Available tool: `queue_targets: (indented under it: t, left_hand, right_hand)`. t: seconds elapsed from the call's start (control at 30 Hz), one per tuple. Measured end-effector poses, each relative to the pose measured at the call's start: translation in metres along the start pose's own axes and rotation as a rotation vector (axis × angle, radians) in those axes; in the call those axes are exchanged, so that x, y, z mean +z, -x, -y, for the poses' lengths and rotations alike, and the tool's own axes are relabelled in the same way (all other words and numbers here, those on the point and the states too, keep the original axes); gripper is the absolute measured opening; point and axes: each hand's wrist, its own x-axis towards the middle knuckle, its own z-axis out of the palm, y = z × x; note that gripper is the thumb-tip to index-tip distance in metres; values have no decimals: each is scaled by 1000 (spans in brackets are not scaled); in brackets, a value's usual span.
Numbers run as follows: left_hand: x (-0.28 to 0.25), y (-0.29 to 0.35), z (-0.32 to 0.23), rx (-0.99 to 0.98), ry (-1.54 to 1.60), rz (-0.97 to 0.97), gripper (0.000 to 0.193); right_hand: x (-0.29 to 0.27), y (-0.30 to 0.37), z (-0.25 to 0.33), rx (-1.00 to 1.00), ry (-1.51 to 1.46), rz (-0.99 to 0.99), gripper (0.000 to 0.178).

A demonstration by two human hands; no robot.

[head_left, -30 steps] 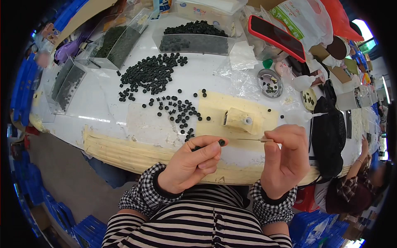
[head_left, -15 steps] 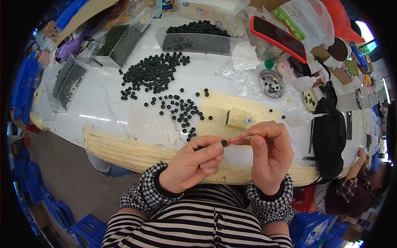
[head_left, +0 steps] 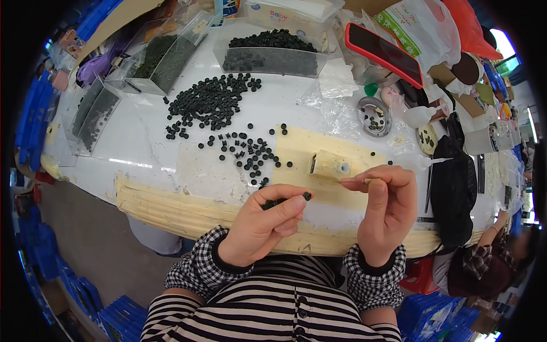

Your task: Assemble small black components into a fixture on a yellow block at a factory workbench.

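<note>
Between the thumb and forefinger of my left hand (head_left: 259, 225) is a small round black part (head_left: 307, 196). More such parts sit tucked against the curled fingers of that hand. My right hand (head_left: 387, 214) is closed in a pinch on a thin pointed tool (head_left: 348, 180), whose tip stands apart from the black part. Just beyond my hands lies a block wrapped in cream tape (head_left: 327, 162), with a round pale opening at one end. Scattered black parts (head_left: 250, 154) lie on the table ahead of my left hand, in front of a larger pile (head_left: 208, 100).
Clear bins of black parts stand at the back (head_left: 270, 64) and far left (head_left: 162, 68). A red-framed phone (head_left: 384, 52) rests at the back right, near a round metal tin (head_left: 374, 115). A black cloth (head_left: 450, 194) lies at the right. Cream padding (head_left: 171, 208) covers the table's near edge.
My right hand has moved right, taking the thin tool away from the black part. My left hand has stayed almost in place, still pinching it.
</note>
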Motion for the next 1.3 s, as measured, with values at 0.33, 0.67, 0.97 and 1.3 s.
queue_targets:
  t: [0.33,0.67,0.97,1.3]
  left_hand:
    - [8,1,-1,281,-319,-157,18]
    - [9,3,0,362,-504,-141,17]
    - [10,4,1,468,-642,-127,17]
    - [11,2,3,555,-780,-70,19]
  right_hand:
    - [-10,-14,-17,-369,831,103,16]
    - [-5,18,1,-186,438,223,28]
    - [2,32,-7,-124,259,306,37]
    - [-2,35,-8,-191,294,275,36]
